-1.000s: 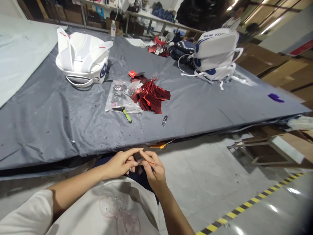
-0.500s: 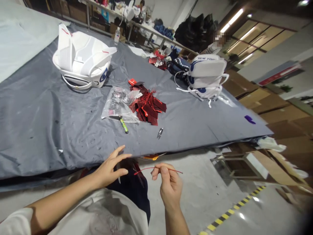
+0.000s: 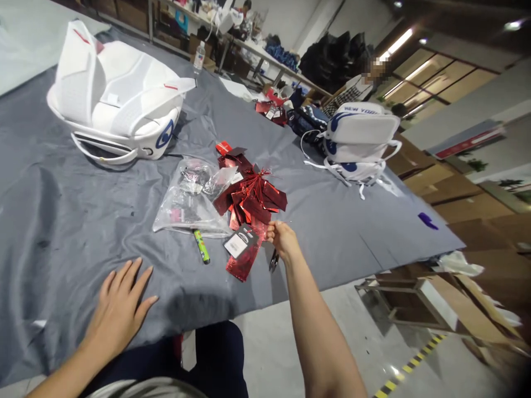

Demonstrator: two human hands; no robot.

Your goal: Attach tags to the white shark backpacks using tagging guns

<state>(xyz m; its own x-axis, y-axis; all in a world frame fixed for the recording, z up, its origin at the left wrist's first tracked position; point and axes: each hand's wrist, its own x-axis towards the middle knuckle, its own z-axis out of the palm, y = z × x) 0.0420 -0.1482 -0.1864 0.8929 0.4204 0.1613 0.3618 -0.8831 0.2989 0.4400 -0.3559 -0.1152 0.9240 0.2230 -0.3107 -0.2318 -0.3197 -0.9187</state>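
While the left hand (image 3: 118, 309) lies flat and open on the grey cloth (image 3: 62, 221), the right hand (image 3: 282, 239) pinches a red hang tag (image 3: 243, 251) at the pile's six o'clock edge. The picking-up step looks underway; lifting it cleanly needs care. It is glossy red, with a dark label.

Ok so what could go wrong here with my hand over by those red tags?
The small snips lie right under your right hand and wrist, so a careless reach could nick you. Pulling the red tag at your fingers might drag the loose pile of red tags with it. The tag and snips sit close to the table edge, where a nudge may drop them to the floor.
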